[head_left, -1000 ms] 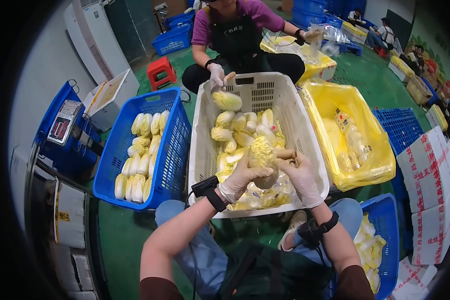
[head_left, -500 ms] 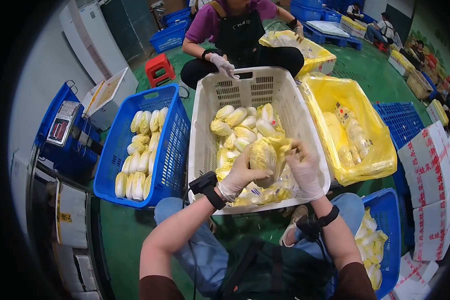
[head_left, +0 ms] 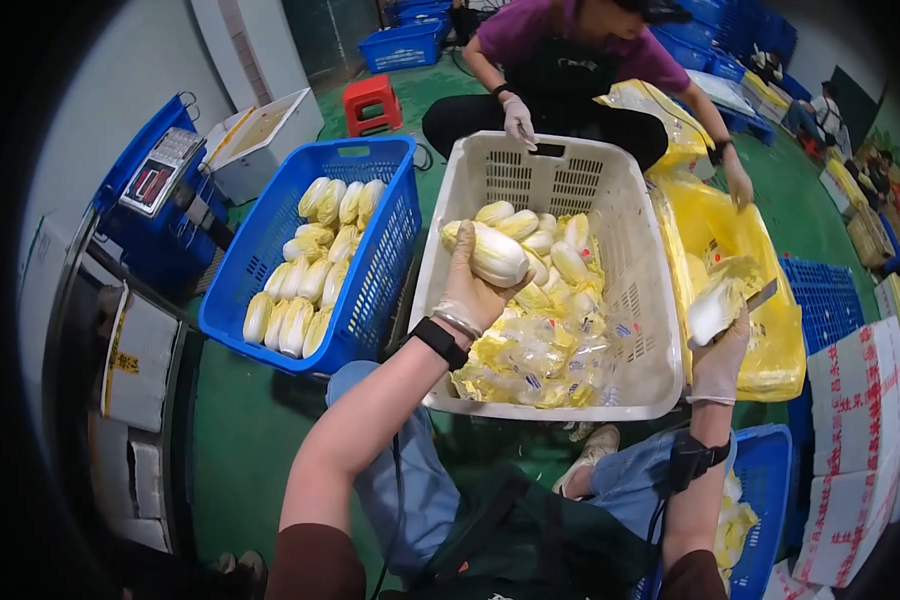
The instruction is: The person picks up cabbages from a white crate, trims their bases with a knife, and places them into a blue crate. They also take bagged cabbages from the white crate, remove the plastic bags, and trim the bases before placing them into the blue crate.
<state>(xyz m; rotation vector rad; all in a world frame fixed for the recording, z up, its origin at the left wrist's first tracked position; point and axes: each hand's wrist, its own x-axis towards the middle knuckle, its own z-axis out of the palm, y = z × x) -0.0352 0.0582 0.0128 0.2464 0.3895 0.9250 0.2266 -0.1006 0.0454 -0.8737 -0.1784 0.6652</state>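
Note:
My left hand (head_left: pixel 478 298) is wrapped round a small napa cabbage (head_left: pixel 492 254), pale and trimmed, above the left side of the white crate (head_left: pixel 515 408). Over at the right, my gloved right hand (head_left: pixel 722 362) grips peeled cabbage leaves (head_left: pixel 714 308), with a knife (head_left: pixel 762 294) whose blade sticks out behind them; its handle is hidden. Inside the white crate lie several small cabbages (head_left: pixel 570 262), and nearer to me are loose yellow leaves and clear printed plastic wrappers (head_left: pixel 540 360).
Left stands a blue crate (head_left: pixel 228 325) with rows of cabbages. A yellow-lined box (head_left: pixel 785 350) is at the right; below it sits another blue crate (head_left: pixel 770 510) holding leaves. A co-worker (head_left: pixel 570 60) sits opposite, one hand at the yellow lining. A scale (head_left: pixel 158 180) stands far left.
The cabbage has parted from its outer leaves: my left hand holds it farther left, while my right hand has moved right with leaves. The view has shifted; the co-worker now leans toward the yellow-lined box.

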